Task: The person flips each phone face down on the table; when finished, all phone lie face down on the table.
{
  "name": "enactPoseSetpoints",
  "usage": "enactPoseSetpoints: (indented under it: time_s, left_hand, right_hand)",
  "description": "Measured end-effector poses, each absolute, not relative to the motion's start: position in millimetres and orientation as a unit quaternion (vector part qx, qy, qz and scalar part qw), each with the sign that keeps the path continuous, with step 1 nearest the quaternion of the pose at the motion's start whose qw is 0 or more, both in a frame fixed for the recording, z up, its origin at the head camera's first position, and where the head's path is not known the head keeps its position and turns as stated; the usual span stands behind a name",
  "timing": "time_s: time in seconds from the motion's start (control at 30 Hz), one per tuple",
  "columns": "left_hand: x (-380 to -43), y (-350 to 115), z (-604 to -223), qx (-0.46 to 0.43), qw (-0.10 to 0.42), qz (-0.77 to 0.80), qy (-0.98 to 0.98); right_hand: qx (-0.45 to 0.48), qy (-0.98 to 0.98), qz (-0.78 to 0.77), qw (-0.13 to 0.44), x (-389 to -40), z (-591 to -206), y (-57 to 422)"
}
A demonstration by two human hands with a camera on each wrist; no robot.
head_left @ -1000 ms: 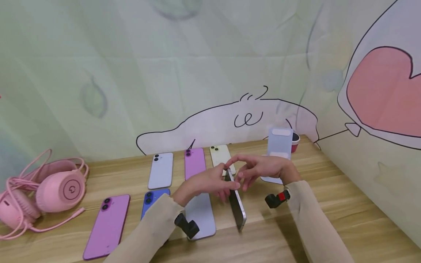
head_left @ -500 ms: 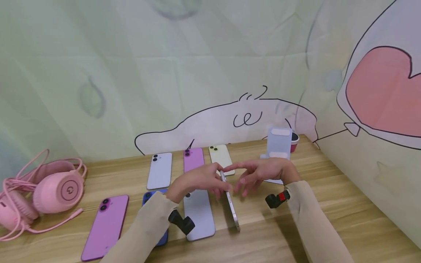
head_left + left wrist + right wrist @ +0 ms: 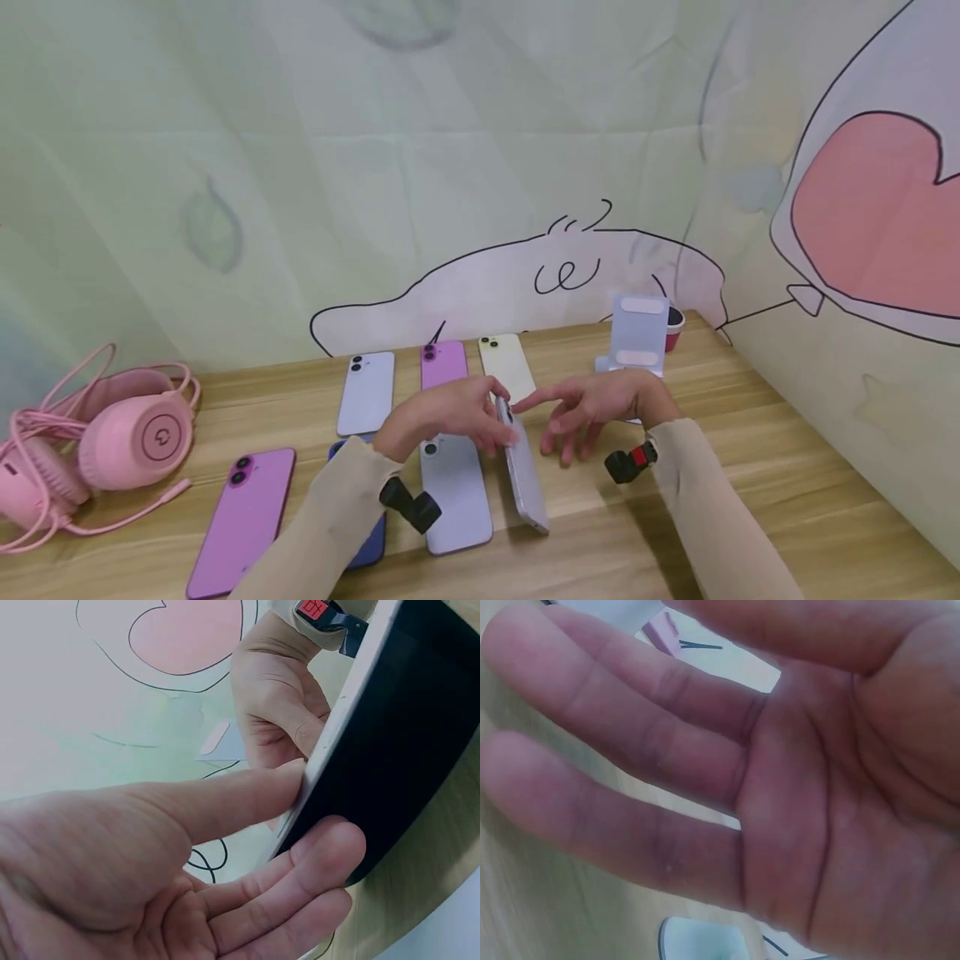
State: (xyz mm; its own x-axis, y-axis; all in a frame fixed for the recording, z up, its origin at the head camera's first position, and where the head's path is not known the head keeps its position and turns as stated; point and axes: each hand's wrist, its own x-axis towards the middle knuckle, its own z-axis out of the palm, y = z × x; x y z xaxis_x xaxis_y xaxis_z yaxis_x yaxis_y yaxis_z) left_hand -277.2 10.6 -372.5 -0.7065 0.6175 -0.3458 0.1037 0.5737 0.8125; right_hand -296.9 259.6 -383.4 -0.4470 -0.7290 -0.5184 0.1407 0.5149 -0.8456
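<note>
While the head view looks down on the wooden table (image 3: 750,467), the left hand (image 3: 442,412) pinches the far end of a lavender phone (image 3: 521,475), which stands tilted on its long edge just right of a flat pale blue phone (image 3: 453,492); the right hand (image 3: 592,408) hovers beside it, fingers spread and relaxed. From the left wrist, thumb and fingers (image 3: 315,855) clasp the phone's (image 3: 405,742) edge, dark screen showing. From the right wrist, only the right hand's (image 3: 795,795) bare palm shows, fingers straight, holding nothing.
</note>
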Motion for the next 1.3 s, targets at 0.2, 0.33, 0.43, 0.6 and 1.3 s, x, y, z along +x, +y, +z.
enactPoseSetpoints:
  time_s: [0.2,0.33,0.43,0.6,1.3]
  left_hand:
    - [-278,13,-375,0.199,0.336,0.405,0.826]
    - [-277,16,-380,0.188,0.336,0.403,0.830]
    - [-275,17,-386,0.184,0.332,0.398,0.835]
    - [-273,21,-392,0.186,0.327,0.380,0.845]
    - [-267,29,-397,0.199,0.297,0.278,0.892]
  right_hand:
    - [-0.198,0.731,-0.443,0.480,-296,-384,263]
    - [-0.196,0.743,-0.431,0.473,-296,-384,262]
    - [-0.190,0.754,-0.422,0.467,-296,-383,262]
    - [-0.169,0.765,-0.415,0.463,-297,-383,261]
    - [-0.154,0.780,-0.396,0.459,-296,-389,256]
